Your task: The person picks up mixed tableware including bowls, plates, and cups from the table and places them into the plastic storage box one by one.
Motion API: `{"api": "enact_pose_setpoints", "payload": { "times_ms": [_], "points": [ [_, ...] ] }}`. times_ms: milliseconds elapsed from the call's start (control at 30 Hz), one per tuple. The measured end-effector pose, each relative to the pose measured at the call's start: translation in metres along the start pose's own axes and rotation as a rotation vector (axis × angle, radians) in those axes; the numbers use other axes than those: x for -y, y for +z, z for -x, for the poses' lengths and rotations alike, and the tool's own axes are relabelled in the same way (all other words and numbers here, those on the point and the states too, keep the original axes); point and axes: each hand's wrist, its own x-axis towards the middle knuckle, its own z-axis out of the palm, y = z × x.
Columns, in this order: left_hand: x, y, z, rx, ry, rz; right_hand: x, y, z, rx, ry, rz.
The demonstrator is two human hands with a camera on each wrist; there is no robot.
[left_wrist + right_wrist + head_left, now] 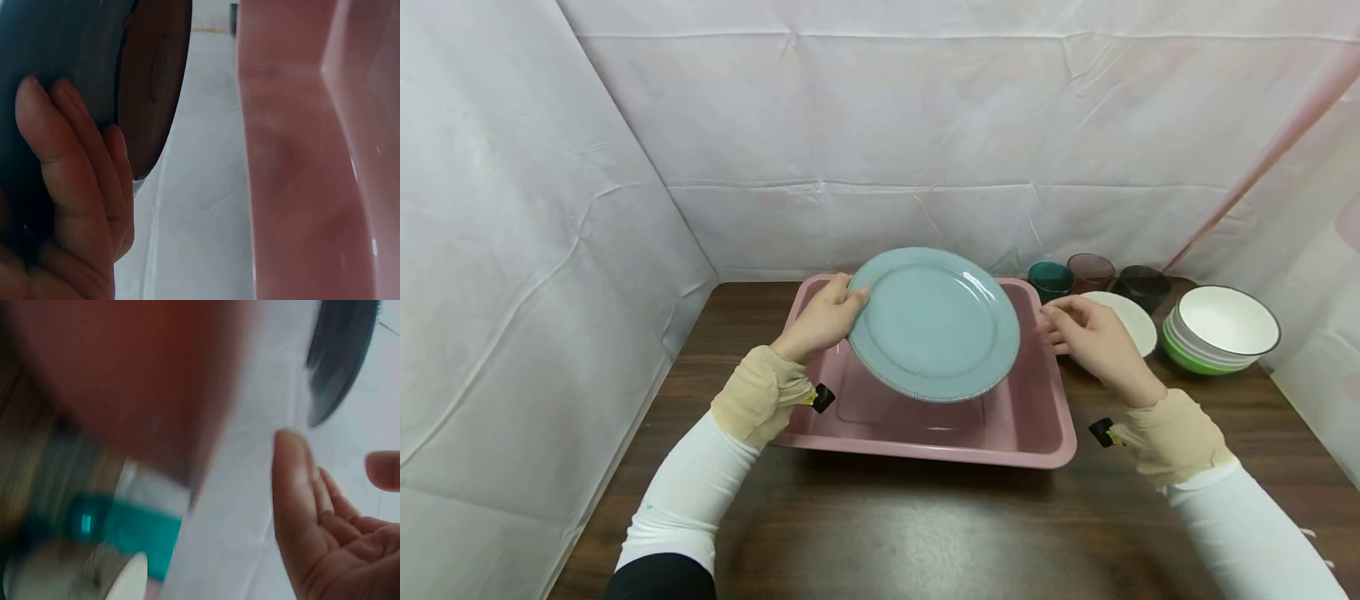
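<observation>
My left hand (826,320) grips a round light-blue plate (936,327) by its left edge, thumb on top. The plate has a beaded rim and is held tilted over a pink rectangular basin (917,451). From the left wrist, the fingers (75,162) spread under the plate, whose underside (153,81) has a brown area. My right hand (1092,340) hovers by the basin's right rim, fingers loosely bent and holding nothing. In the right wrist view the palm (337,540) faces the plate's dark edge (340,362), apart from it.
Behind the right hand stand a teal cup (1051,280), a reddish cup (1091,272) and a dark cup (1142,287). A white plate (1131,321) lies near them. Stacked bowls (1221,325), white above green, sit farther right. White sheeting (880,125) hangs behind the wooden table (887,533).
</observation>
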Motion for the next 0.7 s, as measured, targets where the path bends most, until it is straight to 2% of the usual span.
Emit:
{"api": "enact_pose_setpoints", "payload": {
  "times_ms": [100, 200, 300, 467, 700],
  "points": [
    [0.005, 0.002, -0.004, 0.028, 0.016, -0.01, -0.01, 0.001, 0.006, -0.081, -0.031, 0.271],
    [0.008, 0.007, -0.007, 0.041, 0.008, -0.048, -0.018, 0.004, 0.008, -0.083, -0.026, 0.374],
    [0.011, 0.012, -0.01, 0.056, -0.012, -0.086, -0.022, 0.01, 0.009, -0.052, -0.02, 0.391],
    [0.019, 0.025, -0.017, 0.09, -0.021, -0.098, -0.03, 0.02, 0.01, -0.018, -0.017, 0.402],
    [0.031, 0.038, -0.024, 0.145, -0.077, -0.054, -0.04, 0.029, 0.008, -0.001, -0.029, 0.36]
  ]
}}
